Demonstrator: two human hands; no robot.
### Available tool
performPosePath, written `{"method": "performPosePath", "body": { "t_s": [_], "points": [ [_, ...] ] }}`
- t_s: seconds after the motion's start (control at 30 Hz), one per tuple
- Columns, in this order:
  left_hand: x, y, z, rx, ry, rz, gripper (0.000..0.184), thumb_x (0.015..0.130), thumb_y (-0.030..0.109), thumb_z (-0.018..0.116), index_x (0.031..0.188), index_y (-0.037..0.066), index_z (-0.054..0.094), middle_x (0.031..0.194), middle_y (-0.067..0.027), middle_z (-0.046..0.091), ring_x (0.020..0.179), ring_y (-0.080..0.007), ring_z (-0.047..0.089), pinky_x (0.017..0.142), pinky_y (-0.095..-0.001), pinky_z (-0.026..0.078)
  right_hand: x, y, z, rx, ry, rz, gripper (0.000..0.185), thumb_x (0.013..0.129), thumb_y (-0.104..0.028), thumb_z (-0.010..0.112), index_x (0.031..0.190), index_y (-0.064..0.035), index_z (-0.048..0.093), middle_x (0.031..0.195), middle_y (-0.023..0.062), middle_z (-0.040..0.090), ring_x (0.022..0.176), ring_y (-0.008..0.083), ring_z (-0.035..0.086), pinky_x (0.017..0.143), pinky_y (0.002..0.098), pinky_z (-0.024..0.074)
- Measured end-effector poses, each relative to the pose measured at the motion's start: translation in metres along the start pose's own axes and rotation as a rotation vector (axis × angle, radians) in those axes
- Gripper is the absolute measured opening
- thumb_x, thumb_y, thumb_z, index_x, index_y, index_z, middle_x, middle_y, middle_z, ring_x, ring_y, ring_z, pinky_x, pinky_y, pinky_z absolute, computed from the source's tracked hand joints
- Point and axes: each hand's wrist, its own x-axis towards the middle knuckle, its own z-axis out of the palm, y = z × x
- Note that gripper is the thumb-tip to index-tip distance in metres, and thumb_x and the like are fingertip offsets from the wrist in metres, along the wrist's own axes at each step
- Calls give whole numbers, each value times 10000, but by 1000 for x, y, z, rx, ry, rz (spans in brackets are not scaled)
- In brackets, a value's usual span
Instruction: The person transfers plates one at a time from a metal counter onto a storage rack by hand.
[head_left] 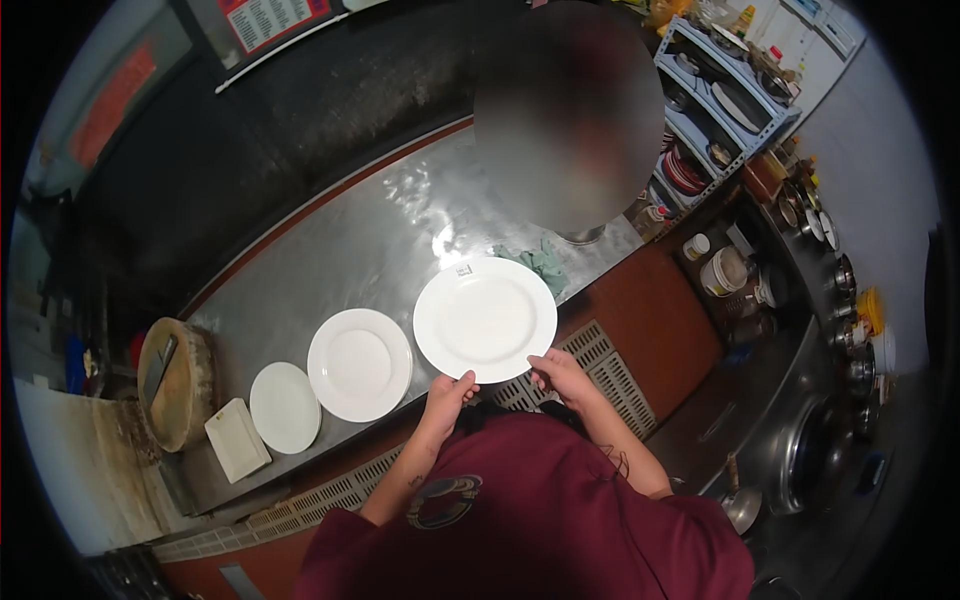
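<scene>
At the near edge of the metal counter (290, 275), in the head view, here is the large white plate (485, 318), gripped by both hands! The left hand (455, 390) pinches the near rim with its thumb on top, and the right hand (556, 374) has the rim further to the right, thumb on top too. A small dark mark shows on the far rim; whether the plate touches the counter, I cannot tell. Just behind it, a crumpled green cloth (542, 268). Now look left along the counter: a round white plate (360, 365) near the held one, then a smaller white plate (286, 408), then a rectangular white dish (237, 441), and at the far left a round chopping block (190, 400) with a cleaver (160, 370) lying on it. Over on the right, a wok (824, 455), and up beyond, a packed blue shelf rack (735, 160)
</scene>
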Motion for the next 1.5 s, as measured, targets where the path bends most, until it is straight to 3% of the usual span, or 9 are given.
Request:
{"method": "performPosePath", "body": {
  "t_s": [0.3,0.37,0.47,1.13,1.5],
  "points": [
    [31,6,78,154,-167,51,276,966,283,642,1062,25,628,846,-4,621,743,-71,518,703,-227,430,-36,-10,-75,66,108,-132,178,958,-223,625,918,-50,632,726,0,628,606,56,539,537,190,412],
    [40,5,97,183,-209,14,270,965,280,645,1051,24,632,851,-7,626,745,-73,522,713,-229,432,-48,-13,-96,51,159,-121,154,956,-198,631,939,-47,652,743,-5,630,628,51,539,587,200,421],
    [50,3,134,210,-254,-19,263,963,274,648,1042,23,637,858,-10,633,749,-75,528,716,-230,436,-67,-16,-128,59,206,-133,200,959,-229,631,897,-39,635,726,1,624,616,43,533,550,180,413],
    [103,-46,365,341,-544,-166,224,959,258,656,982,36,665,841,2,653,737,-57,556,698,-229,453,-168,-3,-318,251,490,-318,175,950,-211,650,884,-49,648,713,5,625,628,55,530,591,196,415],
    [134,-50,417,385,-605,-127,240,962,255,651,1008,20,656,833,0,654,730,-60,546,694,-221,437,-159,-5,-366,321,561,-343,140,940,-191,656,907,-55,655,713,11,637,623,63,556,586,200,423]
  ]
}}
